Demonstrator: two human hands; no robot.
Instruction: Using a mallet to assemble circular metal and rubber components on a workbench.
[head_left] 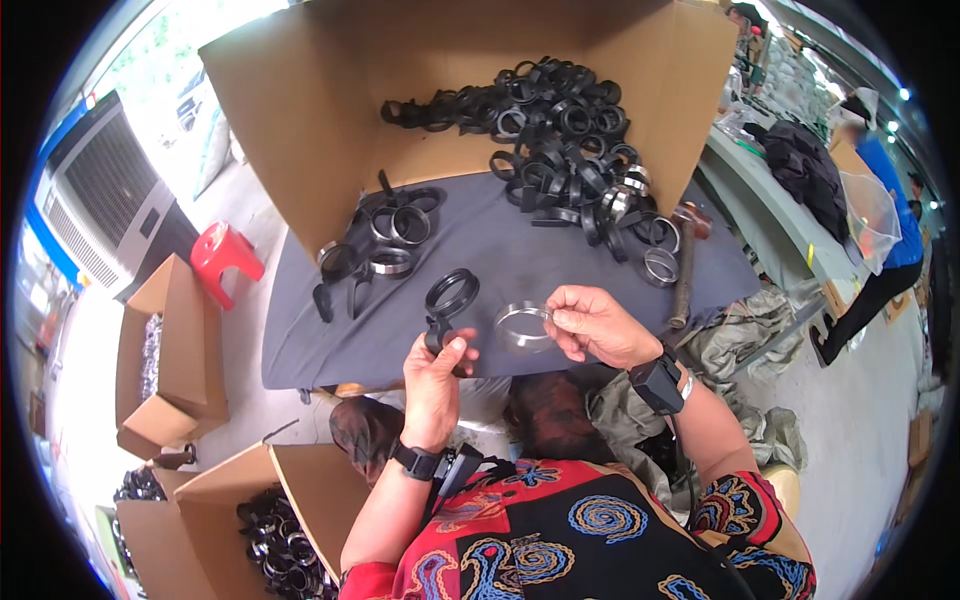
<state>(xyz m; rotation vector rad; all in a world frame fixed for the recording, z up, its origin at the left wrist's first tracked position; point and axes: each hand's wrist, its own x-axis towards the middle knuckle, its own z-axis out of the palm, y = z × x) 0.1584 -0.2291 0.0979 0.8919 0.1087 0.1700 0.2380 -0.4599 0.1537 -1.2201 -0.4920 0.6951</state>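
Left hand: thumb and fingers are closed on the narrow stem of a black ring, whose loop stands clear above the grip, tilted.
Right hand: thumb and forefinger pinch the right edge of a silver ring – its left side points toward the other hand.
Two rings: they are held just beside each other, apart, over the near edge of the table. The silver one is slightly blurred, so its inner face is hard to make out.
Wrists: a dark strapped device sits on the left, a black boxy unit on the right.
Table: it is draped in a grey cloth.
Big carton: it lies with its open side toward the person, at the far side of the table.
Pile: many black rings spill from the carton's right half onto the cloth, with a few shiny bands among them.
Small group: several more rings rest on the cloth at the left.
Hammer: it lies at the right edge of the pile, handle toward the person.
Floor, left: a red stool, a long cardboard box and, nearer, an open box holding more black rings.
Far right: a person in blue stands beside another table.
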